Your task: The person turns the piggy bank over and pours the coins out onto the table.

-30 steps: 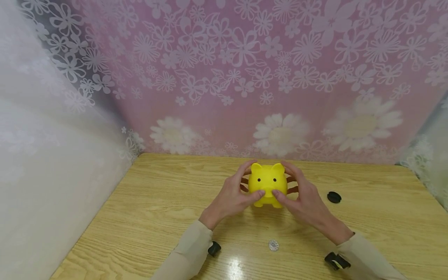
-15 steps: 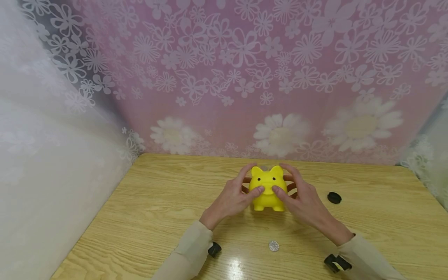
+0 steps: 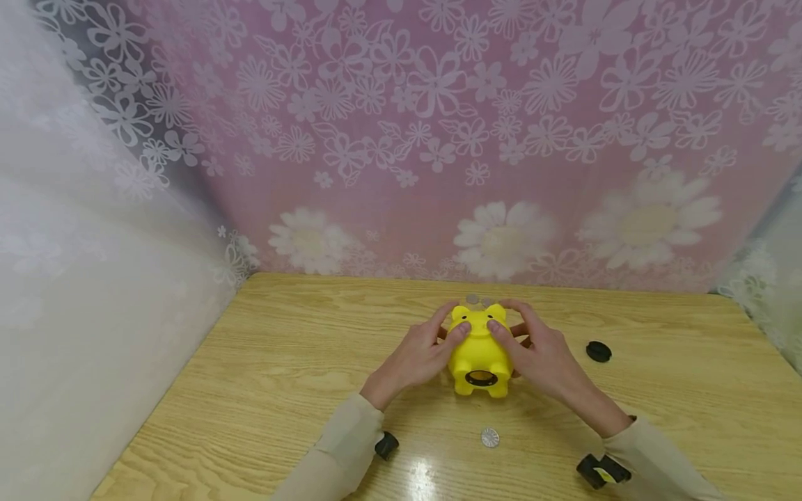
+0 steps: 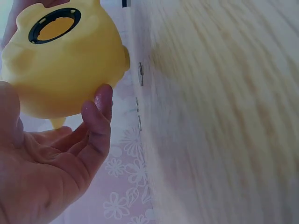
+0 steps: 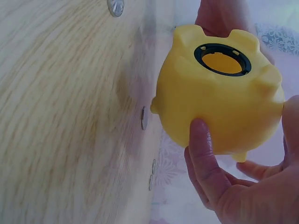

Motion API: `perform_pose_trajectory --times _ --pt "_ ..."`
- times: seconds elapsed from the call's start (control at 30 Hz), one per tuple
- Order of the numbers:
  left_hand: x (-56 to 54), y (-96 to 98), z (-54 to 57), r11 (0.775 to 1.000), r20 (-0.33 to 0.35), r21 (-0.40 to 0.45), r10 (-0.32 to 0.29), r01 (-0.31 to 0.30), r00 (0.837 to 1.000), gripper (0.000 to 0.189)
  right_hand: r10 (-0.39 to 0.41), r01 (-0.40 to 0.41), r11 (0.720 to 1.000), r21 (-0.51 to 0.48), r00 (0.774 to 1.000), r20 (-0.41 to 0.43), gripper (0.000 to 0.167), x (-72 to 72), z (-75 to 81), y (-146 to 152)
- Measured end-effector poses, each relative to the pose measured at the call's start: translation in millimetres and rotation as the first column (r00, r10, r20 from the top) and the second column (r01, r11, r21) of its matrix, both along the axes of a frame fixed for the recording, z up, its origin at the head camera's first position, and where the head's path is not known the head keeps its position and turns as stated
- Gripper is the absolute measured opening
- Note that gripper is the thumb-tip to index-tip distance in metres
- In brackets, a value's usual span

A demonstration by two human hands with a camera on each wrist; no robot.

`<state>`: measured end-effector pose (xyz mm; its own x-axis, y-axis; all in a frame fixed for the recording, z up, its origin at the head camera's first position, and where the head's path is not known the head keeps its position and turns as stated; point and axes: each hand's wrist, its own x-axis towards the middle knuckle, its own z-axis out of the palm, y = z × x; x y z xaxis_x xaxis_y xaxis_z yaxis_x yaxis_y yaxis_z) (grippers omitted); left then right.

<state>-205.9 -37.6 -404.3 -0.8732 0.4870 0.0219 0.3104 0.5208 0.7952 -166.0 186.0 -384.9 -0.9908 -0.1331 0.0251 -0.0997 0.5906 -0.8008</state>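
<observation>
A yellow piggy bank (image 3: 481, 348) is held between both hands, tipped back so its snout points upward and its belly faces the wearer. In the belly, a black-rimmed round hole (image 5: 223, 59) stands open. My left hand (image 3: 421, 351) grips the left side, thumb near the snout, and my right hand (image 3: 540, 351) grips the right side the same way. Both wrist views show the bank raised off the table, fingers curled beneath it. Behind its ears lie two coins (image 3: 473, 299); another coin (image 5: 144, 118) shows below the bank in the right wrist view.
One silver coin (image 3: 490, 438) lies on the wooden table (image 3: 301, 362) in front of the bank. A black round stopper (image 3: 598, 352) lies to the right of the right hand. A flowered pink curtain (image 3: 401, 174) hangs along the table's back edge.
Both hands have tilted the piggy bank backward and brought it slightly nearer, so the belly hole has come into view. Coins have appeared on the table behind it.
</observation>
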Motion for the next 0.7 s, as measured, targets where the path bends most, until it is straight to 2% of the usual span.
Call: perform_pose_trajectory --times 0.17,0.3,0.43,0.7 --pt "0.6 1.8 2.3 0.999 0.025 -0.033 0.025 -0.025 0.999 0.080 0.006 -0.001 0.999 -0.046 0.993 0.121 0.073 -0.8 3.7 -0.7" --pt "1.6 2.9 4.7 0.999 0.064 -0.024 0.032 -0.031 0.997 0.078 0.000 0.010 0.999 -0.052 0.983 0.186 0.077 -0.1 5.7 -2.0" --pt "1.4 3.3 4.7 0.999 0.077 -0.023 0.032 -0.030 0.997 0.075 -0.009 0.019 0.999 -0.044 0.976 0.218 0.077 1.0 6.2 -3.0" --pt "3.5 3.2 5.0 0.999 0.126 -0.021 0.030 -0.028 0.992 0.082 -0.012 0.030 0.997 -0.068 0.968 0.252 0.082 2.6 3.8 -2.8"
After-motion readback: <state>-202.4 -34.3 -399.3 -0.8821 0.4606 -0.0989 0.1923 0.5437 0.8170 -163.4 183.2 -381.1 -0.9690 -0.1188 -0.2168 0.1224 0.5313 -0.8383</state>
